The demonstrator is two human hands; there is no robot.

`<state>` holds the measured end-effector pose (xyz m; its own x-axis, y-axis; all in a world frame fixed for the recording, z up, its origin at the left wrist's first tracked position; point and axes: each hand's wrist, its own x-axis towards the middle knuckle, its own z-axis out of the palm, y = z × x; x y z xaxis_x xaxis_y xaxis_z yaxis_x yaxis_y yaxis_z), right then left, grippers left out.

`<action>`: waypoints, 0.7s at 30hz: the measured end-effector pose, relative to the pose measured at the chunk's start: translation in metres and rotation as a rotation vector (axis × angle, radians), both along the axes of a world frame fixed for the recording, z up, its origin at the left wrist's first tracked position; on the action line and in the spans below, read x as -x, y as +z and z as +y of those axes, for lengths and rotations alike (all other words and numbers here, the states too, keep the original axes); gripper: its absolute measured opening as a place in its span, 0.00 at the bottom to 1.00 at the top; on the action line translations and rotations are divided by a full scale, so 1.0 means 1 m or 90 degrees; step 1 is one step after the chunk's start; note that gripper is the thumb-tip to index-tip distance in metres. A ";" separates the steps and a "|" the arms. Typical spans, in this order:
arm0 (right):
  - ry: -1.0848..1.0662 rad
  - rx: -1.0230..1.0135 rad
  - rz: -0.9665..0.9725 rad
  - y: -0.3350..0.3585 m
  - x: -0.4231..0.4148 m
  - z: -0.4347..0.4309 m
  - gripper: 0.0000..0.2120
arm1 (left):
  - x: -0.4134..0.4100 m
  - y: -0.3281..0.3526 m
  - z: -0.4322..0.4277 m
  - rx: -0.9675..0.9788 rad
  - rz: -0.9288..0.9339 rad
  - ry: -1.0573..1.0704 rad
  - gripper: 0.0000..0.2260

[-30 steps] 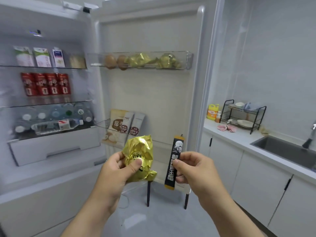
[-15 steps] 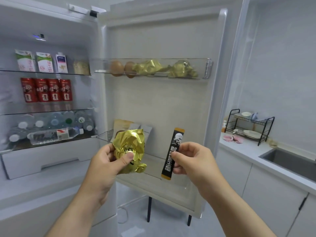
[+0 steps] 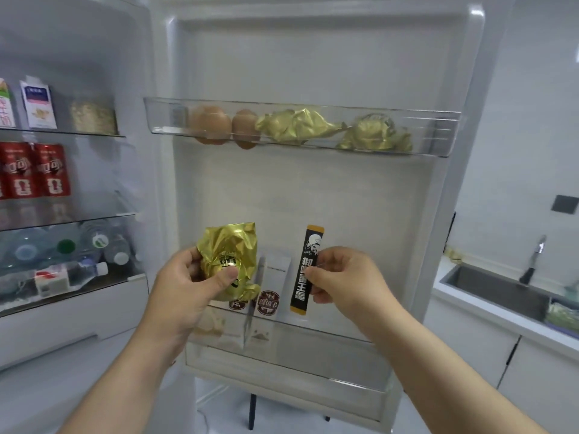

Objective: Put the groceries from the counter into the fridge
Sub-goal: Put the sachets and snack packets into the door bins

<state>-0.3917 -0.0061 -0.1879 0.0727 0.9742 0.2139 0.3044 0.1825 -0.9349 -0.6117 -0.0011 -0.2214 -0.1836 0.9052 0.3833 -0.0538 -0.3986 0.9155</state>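
1. Holding a gold foil packet in my left hand, thumb pressed on its front and fingers curled behind, before the open fridge door.
2. My right hand pinches a black stick sachet upright, just beside the packet, above the lower door shelf.
3. Eggs and other gold packets lie in the top door shelf.

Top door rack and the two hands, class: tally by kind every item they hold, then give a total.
Brown eggs: 2, in the top door rack
Gold foil packs: 3, two in the rack, one in the left hand
Black stick sachet: 1, in the right hand
Total: 6
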 end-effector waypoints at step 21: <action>0.063 0.316 -0.221 -0.021 0.019 0.038 0.10 | 0.012 -0.016 0.045 0.059 -0.021 -0.089 0.21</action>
